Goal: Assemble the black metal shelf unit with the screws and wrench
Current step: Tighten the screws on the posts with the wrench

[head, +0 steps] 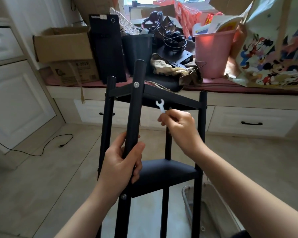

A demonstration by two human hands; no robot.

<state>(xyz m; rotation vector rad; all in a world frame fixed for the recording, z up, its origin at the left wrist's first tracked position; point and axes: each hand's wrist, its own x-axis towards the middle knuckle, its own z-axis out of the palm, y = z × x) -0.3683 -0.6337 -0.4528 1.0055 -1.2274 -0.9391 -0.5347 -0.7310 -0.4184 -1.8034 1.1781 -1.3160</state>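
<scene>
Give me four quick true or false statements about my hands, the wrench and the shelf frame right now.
1. The left hand grips a black metal post of the shelf. True.
2. The right hand holds a small silver wrench. True.
3. The wrench sits on the silver screw head on that post. False: it is held apart, to the right.
4. The pink plastic bucket stands on the floor. False: it stands on the window bench.

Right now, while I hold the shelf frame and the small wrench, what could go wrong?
1. The wrench is only pinched by the right hand, so it may slip.
2. Only the left hand steadies one post; the shelf unit could tip toward the wire basket.
</scene>
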